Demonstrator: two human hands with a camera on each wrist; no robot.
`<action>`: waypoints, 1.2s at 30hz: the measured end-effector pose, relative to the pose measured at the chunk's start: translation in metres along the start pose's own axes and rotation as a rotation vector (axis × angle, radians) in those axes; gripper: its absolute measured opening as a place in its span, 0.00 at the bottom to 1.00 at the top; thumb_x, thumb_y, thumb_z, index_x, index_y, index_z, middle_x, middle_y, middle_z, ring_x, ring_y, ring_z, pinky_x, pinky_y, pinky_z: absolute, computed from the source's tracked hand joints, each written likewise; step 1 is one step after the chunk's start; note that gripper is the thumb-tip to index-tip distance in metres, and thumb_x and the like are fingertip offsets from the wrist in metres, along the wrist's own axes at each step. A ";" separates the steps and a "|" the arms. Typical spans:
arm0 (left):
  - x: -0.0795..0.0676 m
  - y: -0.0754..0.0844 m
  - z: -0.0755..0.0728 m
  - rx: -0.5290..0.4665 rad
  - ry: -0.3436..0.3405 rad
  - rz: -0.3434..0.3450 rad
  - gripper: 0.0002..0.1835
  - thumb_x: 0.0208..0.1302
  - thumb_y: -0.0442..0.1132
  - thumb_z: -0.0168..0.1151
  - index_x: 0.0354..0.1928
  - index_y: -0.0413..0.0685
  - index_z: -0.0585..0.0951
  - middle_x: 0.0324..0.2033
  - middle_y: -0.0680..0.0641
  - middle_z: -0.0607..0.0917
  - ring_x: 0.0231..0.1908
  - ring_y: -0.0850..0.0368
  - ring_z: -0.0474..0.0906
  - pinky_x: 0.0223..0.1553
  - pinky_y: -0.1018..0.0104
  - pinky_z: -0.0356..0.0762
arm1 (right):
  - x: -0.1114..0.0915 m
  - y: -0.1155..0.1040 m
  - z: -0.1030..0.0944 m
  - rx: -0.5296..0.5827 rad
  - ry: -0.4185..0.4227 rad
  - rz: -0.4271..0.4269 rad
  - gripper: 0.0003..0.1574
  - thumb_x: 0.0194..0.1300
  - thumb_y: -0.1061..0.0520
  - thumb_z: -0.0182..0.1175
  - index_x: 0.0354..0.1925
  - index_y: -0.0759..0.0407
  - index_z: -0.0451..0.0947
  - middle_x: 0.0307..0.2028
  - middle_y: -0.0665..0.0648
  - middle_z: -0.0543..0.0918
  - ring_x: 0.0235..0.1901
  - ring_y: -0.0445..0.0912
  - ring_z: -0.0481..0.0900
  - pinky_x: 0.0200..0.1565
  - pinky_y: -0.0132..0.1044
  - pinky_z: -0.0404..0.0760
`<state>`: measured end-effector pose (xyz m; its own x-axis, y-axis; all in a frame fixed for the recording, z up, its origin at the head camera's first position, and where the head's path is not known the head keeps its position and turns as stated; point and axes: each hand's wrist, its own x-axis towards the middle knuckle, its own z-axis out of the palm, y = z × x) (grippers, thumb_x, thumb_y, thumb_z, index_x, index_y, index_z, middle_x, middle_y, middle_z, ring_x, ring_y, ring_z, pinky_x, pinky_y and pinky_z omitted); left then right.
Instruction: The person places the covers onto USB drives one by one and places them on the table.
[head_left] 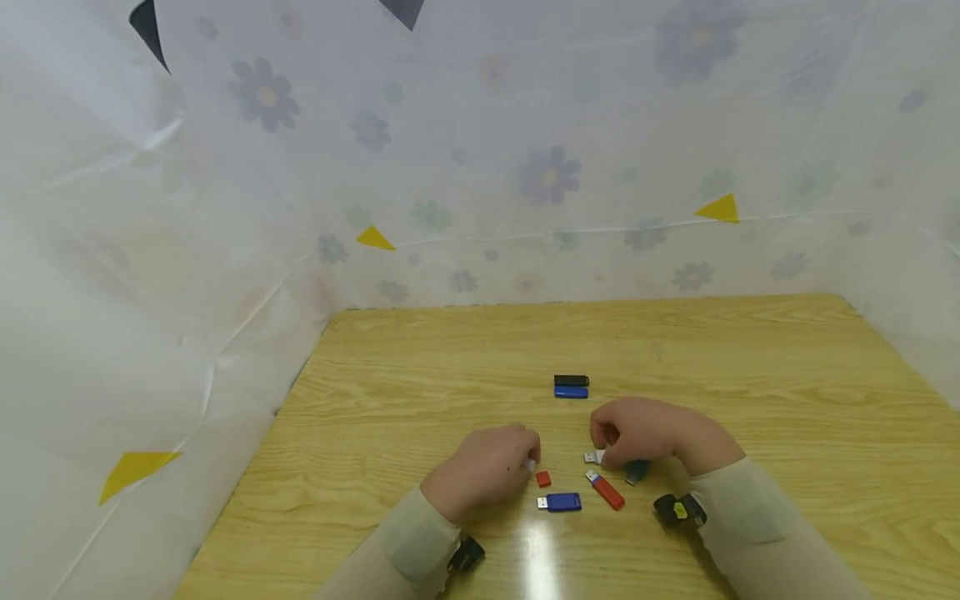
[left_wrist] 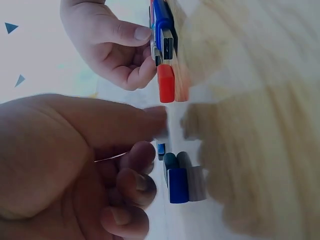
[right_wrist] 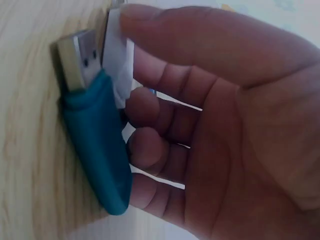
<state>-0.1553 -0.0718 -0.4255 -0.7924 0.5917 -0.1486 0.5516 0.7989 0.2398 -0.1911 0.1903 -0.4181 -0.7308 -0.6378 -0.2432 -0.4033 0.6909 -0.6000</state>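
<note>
My right hand pinches a white USB stick close over the table, its metal plug pointing left. Just beside those fingers lies a teal USB stick, uncapped. Thumb and fingertips of my left hand pinch a small white cap, mostly covered by the fingers. A red cap sits right by that hand. In the left wrist view, a blue cap and a teal cap stand near its curled fingers; the hand hides them from the head view. Between the hands lie an uncapped red USB stick and an uncapped blue one.
Farther back on the wooden table, a black USB stick and a second blue USB stick lie side by side. White flowered sheeting surrounds the table at the back and sides. Each wrist wears a small black camera.
</note>
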 end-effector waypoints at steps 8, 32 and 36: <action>0.001 0.001 -0.006 -0.117 0.098 -0.030 0.03 0.70 0.40 0.57 0.38 0.55 0.80 0.30 0.60 0.75 0.27 0.64 0.72 0.30 0.67 0.72 | 0.000 -0.002 0.003 -0.056 0.001 0.003 0.12 0.56 0.62 0.68 0.27 0.50 0.73 0.24 0.46 0.73 0.23 0.42 0.68 0.30 0.39 0.68; 0.004 -0.003 -0.015 -0.297 0.238 -0.098 0.14 0.74 0.44 0.61 0.57 0.52 0.82 0.42 0.58 0.81 0.30 0.65 0.73 0.32 0.68 0.74 | 0.012 -0.008 0.005 -0.078 0.201 -0.154 0.06 0.69 0.55 0.63 0.36 0.47 0.74 0.27 0.44 0.72 0.25 0.38 0.69 0.29 0.36 0.71; 0.004 -0.004 -0.014 -0.297 0.247 -0.065 0.13 0.74 0.44 0.61 0.56 0.51 0.83 0.43 0.57 0.82 0.32 0.66 0.74 0.34 0.68 0.74 | 0.015 -0.011 0.008 -0.102 0.245 -0.200 0.06 0.70 0.54 0.63 0.37 0.46 0.74 0.26 0.43 0.72 0.24 0.37 0.68 0.29 0.35 0.70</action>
<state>-0.1639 -0.0739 -0.4139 -0.8819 0.4682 0.0545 0.4277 0.7460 0.5104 -0.1937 0.1706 -0.4214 -0.7374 -0.6718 0.0701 -0.5963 0.5988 -0.5347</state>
